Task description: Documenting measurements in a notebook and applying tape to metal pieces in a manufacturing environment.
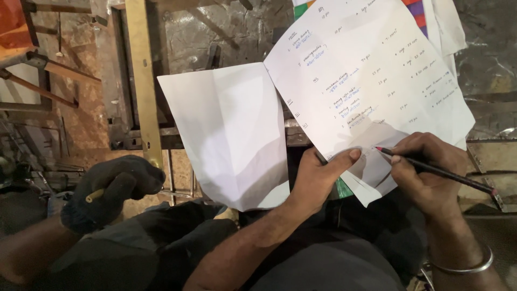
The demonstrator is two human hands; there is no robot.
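A person's left hand [318, 178] pins a stack of papers by its lower edge, thumb pressed flat on the handwritten list [371, 81]. The right hand [425, 167], at three o'clock from it, grips a dark pencil [436, 171] tightly, red tip touching the sheet's bottom margin. This looks like mid-writing; the stroke needs the paper held steady. The list is white, creased, with inked rows. A blank folded sheet [231, 129] hangs at nine o'clock. A gloved hand [110, 188] of another person sits at eight o'clock.
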